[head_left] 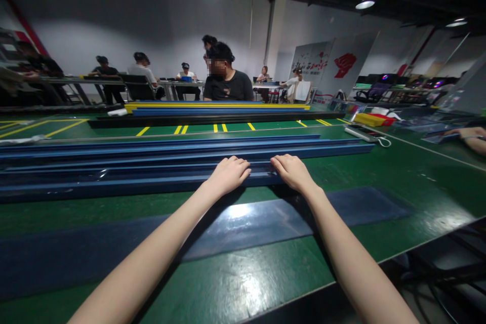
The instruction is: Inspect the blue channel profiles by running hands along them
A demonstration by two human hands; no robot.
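Observation:
Several long blue channel strips (114,187) lie side by side across the green table, with raised edges. My left hand (230,174) has its fingers curled over the nearest strip, close to that strip's right end. A short way to the right, my right hand (291,171) bends its fingers over the same strip at its end. My thumbs and the strip's underside are mostly hidden. Beneath my forearms, a long, glossy see-through plastic sheet (250,223) lies flat on the table.
Beyond the strips, yellow strips (220,106) and a black strip (212,119) lie on the green table (212,283) with yellow tape marks. A white device with a loop (360,133) and a yellow tray (368,120) are at right. A person (230,81) sits opposite; another person's hand (473,137) shows at right.

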